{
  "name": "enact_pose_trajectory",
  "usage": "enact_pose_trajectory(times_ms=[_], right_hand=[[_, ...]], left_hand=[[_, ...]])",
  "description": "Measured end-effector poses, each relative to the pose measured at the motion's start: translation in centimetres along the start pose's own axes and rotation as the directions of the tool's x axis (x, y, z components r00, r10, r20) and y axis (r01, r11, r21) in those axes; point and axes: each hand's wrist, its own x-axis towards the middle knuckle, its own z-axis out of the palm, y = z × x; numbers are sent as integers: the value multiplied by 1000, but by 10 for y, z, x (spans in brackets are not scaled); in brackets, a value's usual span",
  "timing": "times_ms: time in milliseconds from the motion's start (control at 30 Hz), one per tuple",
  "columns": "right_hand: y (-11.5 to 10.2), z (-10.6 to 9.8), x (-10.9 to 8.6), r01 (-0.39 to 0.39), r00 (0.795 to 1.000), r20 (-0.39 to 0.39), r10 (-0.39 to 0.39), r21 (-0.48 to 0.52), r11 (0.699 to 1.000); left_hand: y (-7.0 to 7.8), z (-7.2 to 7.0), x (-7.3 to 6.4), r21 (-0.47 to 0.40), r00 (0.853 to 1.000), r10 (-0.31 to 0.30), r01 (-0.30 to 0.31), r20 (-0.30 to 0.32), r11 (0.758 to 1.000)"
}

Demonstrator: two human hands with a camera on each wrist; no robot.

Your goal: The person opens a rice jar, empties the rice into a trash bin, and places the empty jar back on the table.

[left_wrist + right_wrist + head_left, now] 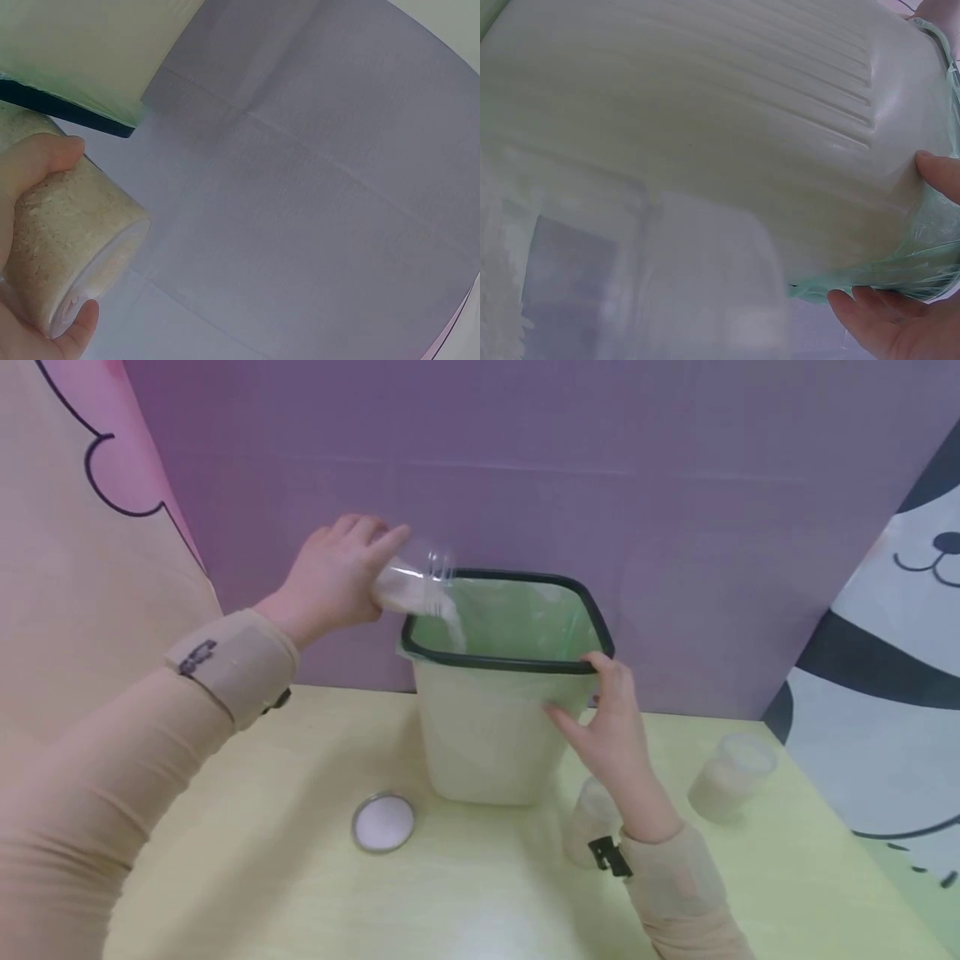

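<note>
My left hand (337, 568) grips a clear plastic jar (408, 589) tipped sideways, its mouth over the left rim of a trash can (487, 735). A stream of white grains (453, 622) falls from the mouth into the can. In the left wrist view, the jar (82, 232) shows pale, rice-like grains behind its wall, with fingers wrapped round it. The can has a dark rim and a green bag liner (517, 610). At its right front corner my right hand (611, 718) holds on, fingers over the rim and thumb against the outer wall.
A round lid (383, 822) with a silvery edge lies on the pale table (300, 877). One jar (588, 827) stands partly behind the right forearm, and another jar (731, 777) with pale contents stands farther right. A purple wall panel (712, 527) rises behind the can.
</note>
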Motion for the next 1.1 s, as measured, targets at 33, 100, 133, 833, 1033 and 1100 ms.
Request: enact_pose_trajectory(times_ms=[33, 100, 133, 833, 1033, 1100], right_hand=[[0, 0, 0, 3, 1000, -1, -3, -1, 1000], [0, 1, 0, 5, 1000, 0, -5, -1, 1000], [0, 1, 0, 5, 1000, 1, -5, -2, 1000], [1, 5, 0, 20, 1000, -11, -20, -1, 1000], [1, 5, 0, 12, 1000, -6, -12, -7, 1000], [1, 5, 0, 10, 1000, -5, -10, -5, 1000]], left_hand=[[0, 0, 0, 3, 1000, 1, -1, 0, 1000], [0, 1, 0, 10, 1000, 2, -2, -2, 1000], [0, 1, 0, 13, 1000, 7, -7, -7, 1000], [-2, 1, -1, 45, 998, 47, -45, -40, 998], [0, 0, 0, 42, 999, 33, -33, -11, 999], [0, -1, 1, 43, 1000, 28, -28, 0, 999]])
